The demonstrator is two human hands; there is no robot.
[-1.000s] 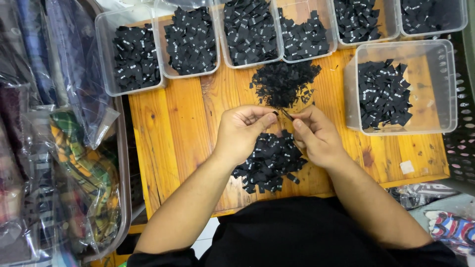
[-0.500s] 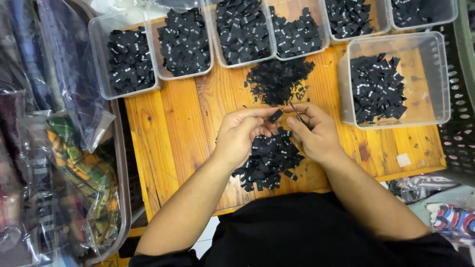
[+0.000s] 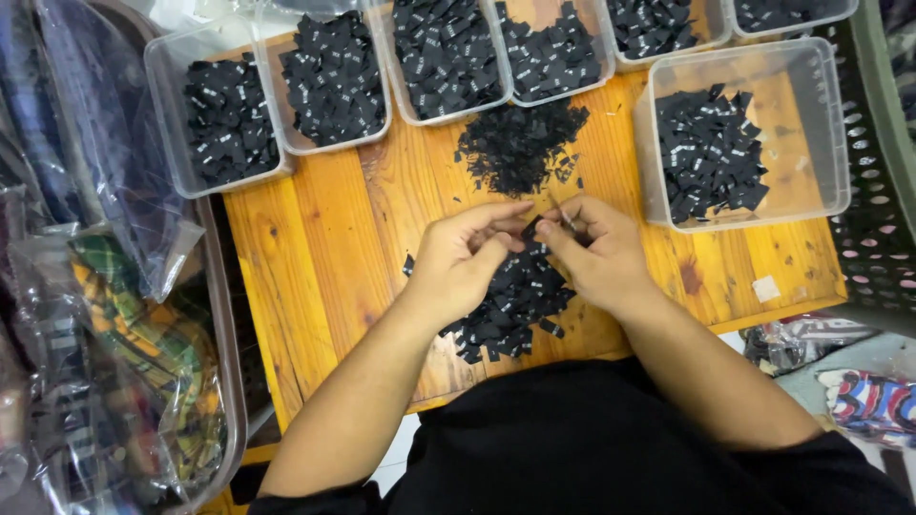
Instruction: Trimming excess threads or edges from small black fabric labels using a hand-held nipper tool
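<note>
Head view, looking straight down on a small orange-brown wooden slatted table (image 3: pixel 315 248).

Left hand (image 3: pixel 465 259): fingers curled inward, thumb and forefinger pinched together at a small black fabric label (image 3: pixel 530 229) held between the two hands. Right hand (image 3: pixel 599 250): fingers likewise curled, thumb and forefinger closed on the same label from the other side, together with a thin pale sliver whose nature cannot be told. Fingertips of both hands meet just above the table's middle.

Directly under the hands, reaching toward the near edge: a loose heap of small black fabric labels (image 3: pixel 506 305) lying on the wood. Just beyond the hands: a second, darker heap of fine black cut scraps (image 3: pixel 520 143), touching no container.

Far edge, left to right: a row of clear plastic rectangular tubs (image 3: pixel 157 72), each part-filled with black labels bearing small pale marks. To the right, apart from the row: a larger clear plastic tub (image 3: pixel 830 124), labels piled against its left half, right half bare.

Left of the table: clear plastic bags of patterned cloth (image 3: pixel 114 362). Right edge: a dark perforated plastic crate (image 3: pixel 878 229). A small white paper scrap (image 3: pixel 765 288) lies on the table's near right corner
</note>
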